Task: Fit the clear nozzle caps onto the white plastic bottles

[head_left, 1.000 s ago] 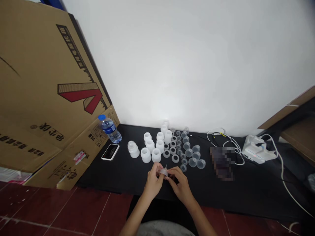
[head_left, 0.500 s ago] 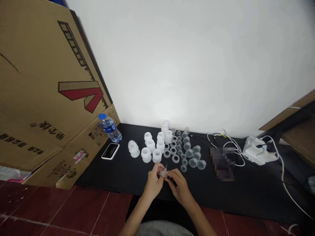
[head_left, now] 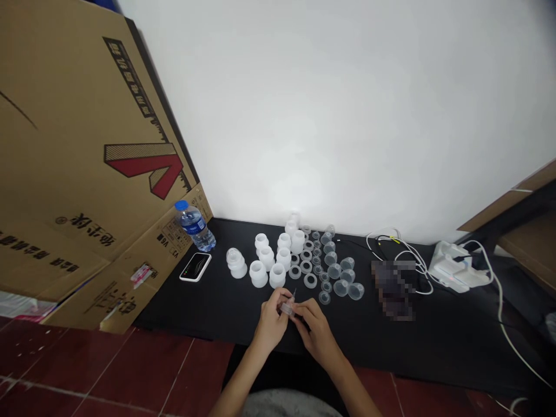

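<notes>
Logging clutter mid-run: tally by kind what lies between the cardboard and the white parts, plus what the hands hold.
Water bottle: 1
Phone: 1
Small clear part, pinched between left hand and right hand: 1 visible
Total: 3

Left hand, right hand, clear part slightly nearer the body

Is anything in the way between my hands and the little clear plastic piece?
Nothing visible. The left hand and the right hand both pinch the clear plastic piece directly, fingertips on it, just in front of the white caps on the black table.
</notes>
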Demonstrator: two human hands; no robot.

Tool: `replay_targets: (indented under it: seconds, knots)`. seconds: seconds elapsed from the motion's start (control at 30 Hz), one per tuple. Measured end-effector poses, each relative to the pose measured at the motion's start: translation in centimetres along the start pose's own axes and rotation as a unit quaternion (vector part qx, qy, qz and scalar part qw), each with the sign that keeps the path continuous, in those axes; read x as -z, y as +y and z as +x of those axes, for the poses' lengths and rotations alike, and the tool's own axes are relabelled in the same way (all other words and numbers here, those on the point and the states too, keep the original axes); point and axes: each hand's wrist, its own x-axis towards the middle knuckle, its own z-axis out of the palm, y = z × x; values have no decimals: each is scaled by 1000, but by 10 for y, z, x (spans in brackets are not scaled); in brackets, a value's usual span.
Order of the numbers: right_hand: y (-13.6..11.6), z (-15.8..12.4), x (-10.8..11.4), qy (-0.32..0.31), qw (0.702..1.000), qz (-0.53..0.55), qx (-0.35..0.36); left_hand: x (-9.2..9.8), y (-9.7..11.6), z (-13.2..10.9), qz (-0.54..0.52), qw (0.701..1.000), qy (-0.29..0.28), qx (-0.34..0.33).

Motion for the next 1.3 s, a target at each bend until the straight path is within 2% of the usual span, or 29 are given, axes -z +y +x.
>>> replay_targets:
  seconds: [0.17,0.33,0.53,0.67,0.87,0.97,1.07,1.17,1.23,1.3]
  knots:
    - [0,-2,-2,26,1000,-14,-3,-1,-3,-1,36,999,20,-23]
    - [-3,0,-2,48,999,-14,-2,2,-2,0,32,999,13,-23]
    - [-3,3,-2,71,996,26,-47,4,1,3,-21,999,4,-36]
    - [-2,5,0,105,991,56,-66,6,-1,3,-15,999,-2,-33]
    - [-5,6,3,52,995,68,-59,7,0,5,-43,998,28,-33]
    - [-7,6,4,56,995,60,-59,6,4,5,-58,997,31,-29]
    - [-7,6,4,65,993,55,-85,5,5,6,-78,996,32,-23]
    - [-3,6,2,108,981,71,-145,5,3,5,-90,995,28,-13]
    - [0,5,2,148,967,98,-181,5,2,5,-92,996,11,-10]
    - [2,4,2,157,960,123,-195,6,1,4,-91,996,-18,-10]
